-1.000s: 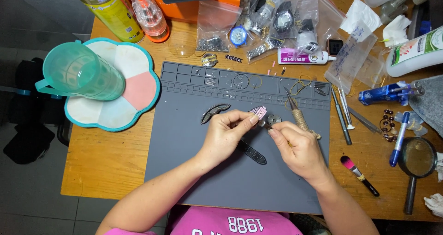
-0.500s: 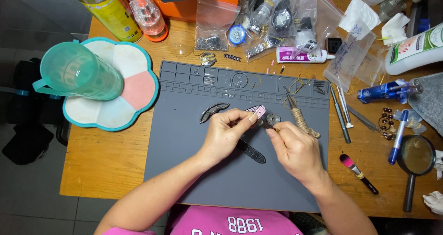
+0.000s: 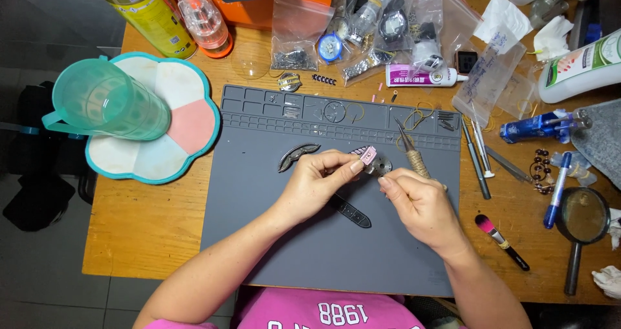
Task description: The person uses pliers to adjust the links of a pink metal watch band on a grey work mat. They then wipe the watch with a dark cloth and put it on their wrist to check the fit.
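Both hands meet over the middle of the grey work mat point(image 3: 259, 238): the left hand point(image 3: 317, 183) pinches a small round metal watch case point(image 3: 377, 167) with a pink piece at its upper left, while the right hand point(image 3: 417, 203) pinches its lower edge and holds a cork-handled pointed tool point(image 3: 414, 158), tip aimed up and left, long axis running toward the wrist. Under the hands, a dark strap piece point(image 3: 352, 212) slants down-right. Beyond the mat, clear plastic bags point(image 3: 294, 38) hold watch parts, and a teal pitcher point(image 3: 107, 103) lies tipped on a flower-shaped tray point(image 3: 194, 125).
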